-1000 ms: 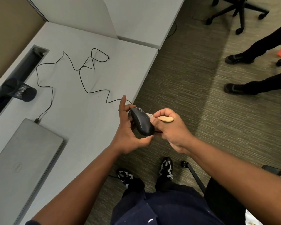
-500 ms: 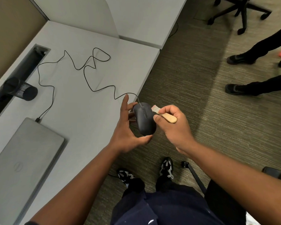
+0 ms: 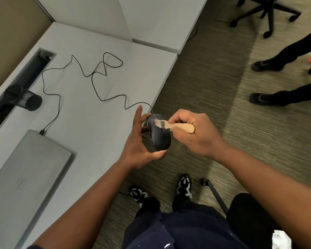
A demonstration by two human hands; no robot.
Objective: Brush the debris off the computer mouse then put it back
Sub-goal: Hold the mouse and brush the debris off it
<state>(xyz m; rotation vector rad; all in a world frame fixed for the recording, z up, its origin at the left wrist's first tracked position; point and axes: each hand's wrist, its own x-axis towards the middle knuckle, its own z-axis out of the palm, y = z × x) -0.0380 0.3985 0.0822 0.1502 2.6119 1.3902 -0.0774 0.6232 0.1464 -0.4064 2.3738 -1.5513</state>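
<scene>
Mid-brushing — left hand [image 3: 139,150] fingers cupped the mouse [image 3: 159,134] off the bench [image 3: 90,119], right hand [image 3: 196,133] fingers pinched the brush [image 3: 176,125] on its top; putting it back not yet done.

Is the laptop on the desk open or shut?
Shut: the laptop lies flat on the desk, lid down, logo facing up.

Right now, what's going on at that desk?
A person is cleaning a black wired computer mouse. The left hand holds it up just off the edge of the grey desk, thumb under its rear end. The right hand has its grip on a small wooden-handled brush, bristles against the mouse's front buttons. The mouse's black cable trails across the desk to a closed silver laptop. The mouse is not yet put back.
</scene>
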